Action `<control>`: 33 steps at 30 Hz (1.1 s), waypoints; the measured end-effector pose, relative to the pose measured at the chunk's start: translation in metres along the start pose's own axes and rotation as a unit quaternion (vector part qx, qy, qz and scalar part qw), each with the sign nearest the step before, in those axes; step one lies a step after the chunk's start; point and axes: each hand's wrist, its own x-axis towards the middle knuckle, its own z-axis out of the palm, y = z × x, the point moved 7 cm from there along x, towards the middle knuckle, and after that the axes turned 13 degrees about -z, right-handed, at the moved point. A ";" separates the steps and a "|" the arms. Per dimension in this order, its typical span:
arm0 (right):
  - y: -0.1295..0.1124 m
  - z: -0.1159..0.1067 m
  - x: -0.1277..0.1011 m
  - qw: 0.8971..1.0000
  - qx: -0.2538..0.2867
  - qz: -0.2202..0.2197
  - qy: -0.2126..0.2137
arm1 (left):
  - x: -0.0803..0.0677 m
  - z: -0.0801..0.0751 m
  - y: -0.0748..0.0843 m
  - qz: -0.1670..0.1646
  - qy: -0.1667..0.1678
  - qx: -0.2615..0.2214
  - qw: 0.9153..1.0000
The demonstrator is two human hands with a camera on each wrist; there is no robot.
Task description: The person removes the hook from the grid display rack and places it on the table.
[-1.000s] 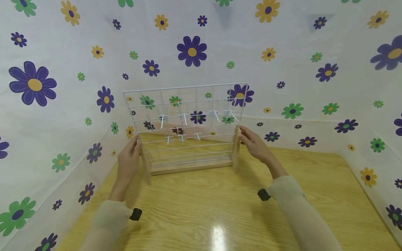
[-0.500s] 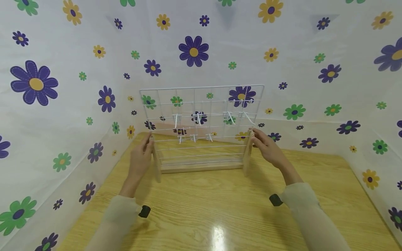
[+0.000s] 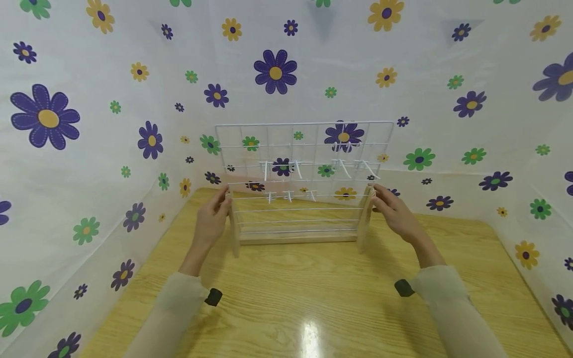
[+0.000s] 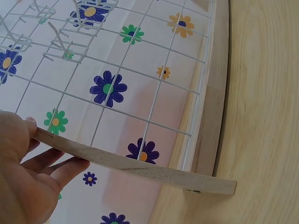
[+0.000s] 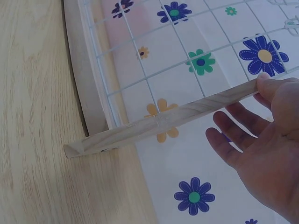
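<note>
A white wire grid rack (image 3: 304, 124) stands upright on a wooden base with two wooden side posts. Several white hooks (image 3: 297, 170) hang on the grid in two rows. My left hand (image 3: 211, 219) grips the top of the left post (image 4: 117, 161), thumb on one side and fingers on the other. On the opposite side my right hand (image 3: 396, 214) pinches the upper end of the right post (image 5: 154, 123) between thumb and fingers. The wooden base bar (image 3: 297, 239) lies low between the posts, close to the table surface.
The rack is on a yellow wood-grain table (image 3: 286, 288). A white flower-patterned sheet (image 3: 313, 59) encloses the table at the back and both sides. Small black objects (image 3: 404, 288) sit at both sleeve cuffs.
Both hands have moved to the right together, and the rack with its hooks has shifted right between them. The hold on both posts stays the same.
</note>
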 end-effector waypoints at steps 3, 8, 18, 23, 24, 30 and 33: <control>0.001 -0.005 -0.004 1.000 -0.006 -0.001 0.003 | 0.001 0.006 0.002 -0.006 -0.013 -0.006 1.000; 0.003 -0.013 -0.012 1.000 -0.002 -0.005 0.014 | 0.004 0.016 0.006 0.002 -0.020 -0.014 1.000; 0.005 -0.030 -0.030 1.000 -0.017 0.004 0.026 | 0.010 0.039 0.010 -0.013 -0.049 -0.053 0.997; 0.007 -0.035 -0.034 0.999 -0.023 0.009 0.025 | 0.012 0.046 0.011 -0.019 -0.053 -0.066 0.996; 0.008 -0.037 -0.035 0.999 -0.024 0.013 0.024 | 0.012 0.048 0.012 -0.020 -0.055 -0.066 0.996; 0.011 -0.043 -0.042 0.998 -0.019 0.047 0.026 | 0.017 0.057 0.016 -0.020 -0.065 -0.045 0.997; 0.012 -0.046 -0.045 0.998 -0.020 0.054 0.028 | 0.019 0.061 0.018 -0.022 -0.067 -0.045 0.996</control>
